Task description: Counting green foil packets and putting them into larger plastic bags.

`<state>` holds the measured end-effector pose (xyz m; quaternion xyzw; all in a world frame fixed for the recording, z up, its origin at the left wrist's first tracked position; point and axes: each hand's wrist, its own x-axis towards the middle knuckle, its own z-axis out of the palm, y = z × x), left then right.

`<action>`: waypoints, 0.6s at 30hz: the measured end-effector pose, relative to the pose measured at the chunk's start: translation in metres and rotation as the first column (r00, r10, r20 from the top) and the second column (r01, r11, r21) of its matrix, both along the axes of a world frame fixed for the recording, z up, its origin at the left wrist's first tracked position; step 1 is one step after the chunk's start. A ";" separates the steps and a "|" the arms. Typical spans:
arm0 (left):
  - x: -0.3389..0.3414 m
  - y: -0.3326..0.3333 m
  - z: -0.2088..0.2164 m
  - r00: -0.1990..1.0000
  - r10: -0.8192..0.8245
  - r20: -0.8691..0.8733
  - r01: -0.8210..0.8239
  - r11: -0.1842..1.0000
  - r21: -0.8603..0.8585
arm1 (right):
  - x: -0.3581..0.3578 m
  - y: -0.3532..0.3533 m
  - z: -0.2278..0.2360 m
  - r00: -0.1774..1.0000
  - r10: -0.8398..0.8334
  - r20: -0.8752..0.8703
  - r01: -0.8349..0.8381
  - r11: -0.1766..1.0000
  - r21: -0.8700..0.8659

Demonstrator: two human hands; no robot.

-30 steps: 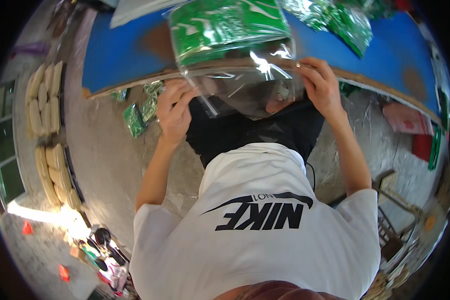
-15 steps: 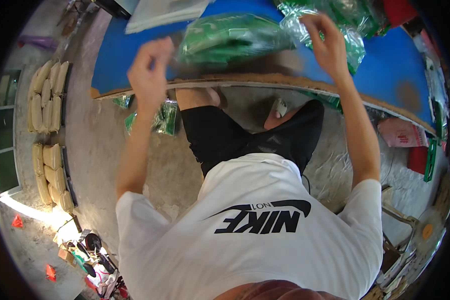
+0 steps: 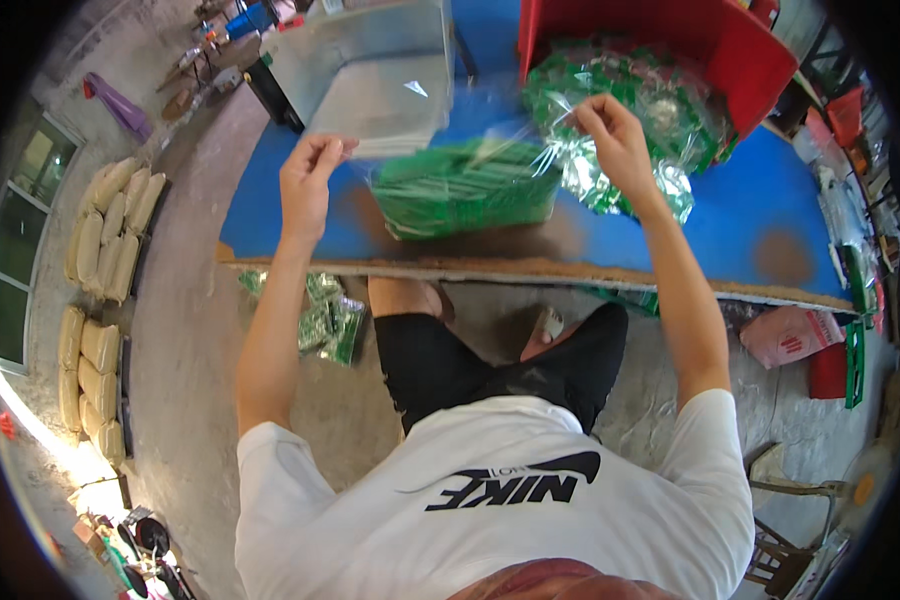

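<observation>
A clear plastic bag [image 3: 468, 188] packed with flat green packets lies on the blue table in front of me. My left hand [image 3: 310, 178] is beyond its left end, thumb and fingertips pinched together at the bag's upper edge, where the film is faint. At the other end, my right hand [image 3: 618, 148] pinches the bag's clear film, which stretches up toward the fingertips. Behind the right hand, a heap of loose green and silver packets [image 3: 625, 95] spills from a red bin [image 3: 660, 25].
A stack of clear plastic bags [image 3: 380, 100] lies in a translucent bin [image 3: 355, 40] at the back left. The blue table [image 3: 720, 250] has a worn front edge. Several green packets [image 3: 330, 325] lie on the floor below. Filled sacks [image 3: 115, 230] stand along the left.
The view has tilted up, showing more of both bins. The blurred filled bag now rests upright and sharper on the table, with both hands still at its ends.
</observation>
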<state>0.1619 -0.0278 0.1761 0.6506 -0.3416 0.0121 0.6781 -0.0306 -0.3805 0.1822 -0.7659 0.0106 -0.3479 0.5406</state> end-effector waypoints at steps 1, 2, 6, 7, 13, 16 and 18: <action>0.001 -0.002 -0.001 0.997 -0.035 -0.064 0.027 0.992 -0.121 | -0.001 0.003 0.003 0.999 0.018 0.026 -0.020 0.999 0.044; 0.004 -0.009 0.000 0.999 -0.037 -0.039 0.032 0.990 -0.138 | 0.002 0.004 0.004 0.997 0.032 0.064 -0.036 0.998 0.050; 0.009 -0.051 0.013 0.997 -0.020 -0.079 -0.004 0.956 -0.293 | 0.038 0.012 0.007 0.990 -0.126 0.064 0.104 0.954 0.280; 0.007 -0.060 0.014 0.993 0.031 -0.112 -0.066 0.944 -0.324 | 0.050 0.019 0.006 0.986 -0.166 0.002 0.152 0.906 0.395; -0.010 -0.064 -0.042 0.794 0.587 0.157 -0.533 0.797 -0.283 | 0.062 0.056 -0.043 0.943 -0.314 0.113 0.260 0.904 0.340; -0.044 -0.045 -0.058 0.756 0.626 0.192 -0.555 0.768 -0.318 | 0.018 0.074 -0.067 0.978 -0.188 0.088 0.126 0.874 0.470; -0.064 -0.031 -0.071 0.828 0.551 0.105 -0.514 0.821 -0.249 | -0.007 0.091 -0.074 0.988 -0.148 0.051 0.089 0.802 0.591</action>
